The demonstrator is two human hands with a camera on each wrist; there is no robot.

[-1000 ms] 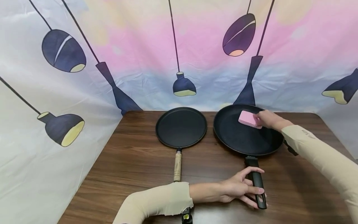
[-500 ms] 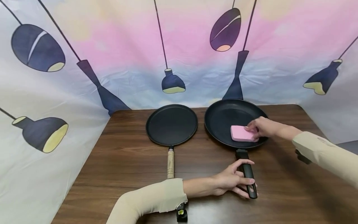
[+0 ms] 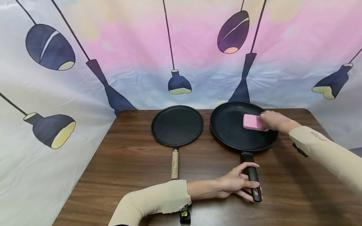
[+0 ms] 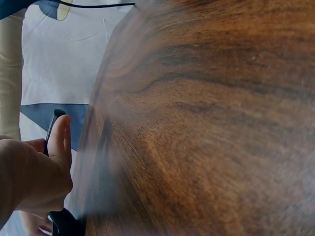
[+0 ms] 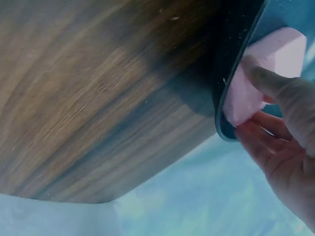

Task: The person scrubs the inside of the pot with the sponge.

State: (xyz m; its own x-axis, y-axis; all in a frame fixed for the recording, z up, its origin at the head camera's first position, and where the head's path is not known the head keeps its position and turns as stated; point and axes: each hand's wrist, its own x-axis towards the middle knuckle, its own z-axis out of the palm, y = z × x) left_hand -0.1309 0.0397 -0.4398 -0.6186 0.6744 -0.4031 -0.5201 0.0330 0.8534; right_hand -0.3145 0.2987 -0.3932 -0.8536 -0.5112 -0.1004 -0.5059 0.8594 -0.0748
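A large black frying pan (image 3: 234,135) sits on the wooden table (image 3: 135,166) at the right. My right hand (image 3: 272,121) grips a pink sponge (image 3: 252,122) and holds it against the pan's far right inner side; the right wrist view shows the sponge (image 5: 266,73) behind the pan's rim (image 5: 241,64), my thumb lying across it. My left hand (image 3: 237,185) holds the pan's black handle (image 3: 252,182) near the table's front, fingers curled round it. In the left wrist view only the thumb (image 4: 59,140) and a bit of the handle (image 4: 61,223) show.
A smaller flat black griddle pan (image 3: 177,125) with a wooden handle (image 3: 175,164) lies left of the frying pan. A printed cloth backdrop (image 3: 85,62) with lamp pictures hangs behind and left of the table. The table's right corner (image 3: 306,111) is near my right arm.
The sponge went from the pan's far right side to its near side and is now back at the far right. My left hand stays on the handle.
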